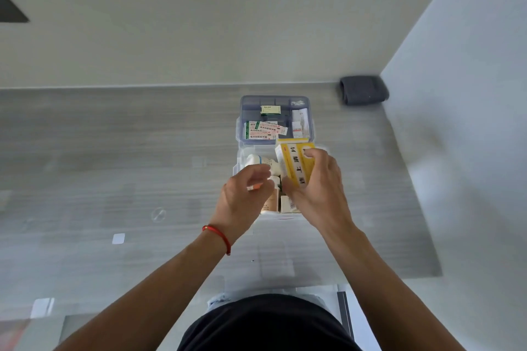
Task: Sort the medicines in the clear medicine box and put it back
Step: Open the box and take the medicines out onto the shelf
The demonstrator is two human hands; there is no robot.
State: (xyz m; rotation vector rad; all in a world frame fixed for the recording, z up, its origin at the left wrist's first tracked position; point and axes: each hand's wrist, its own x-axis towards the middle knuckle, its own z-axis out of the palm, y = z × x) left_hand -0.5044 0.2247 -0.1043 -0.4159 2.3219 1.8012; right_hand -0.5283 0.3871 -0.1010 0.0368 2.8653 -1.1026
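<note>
Head view: right hand [316, 182] grips a yellow medicine carton [295, 162] over the clear medicine box [238, 162] on the bench [114, 151]; left hand [245, 194] pinches a small orange-tipped item [254, 187].

- The left hand [245, 194] covers the near-left part of the clear medicine box [238, 162]; a small orange-tipped item [254, 187] in its fingers is too blurred to name.
- The right hand [316, 179] hides the lower end of the yellow medicine carton [293, 162].
- Print on the sachets [263, 129] in the tray is too small to read.
- Both forearms are cut off by the bottom edge.
</note>
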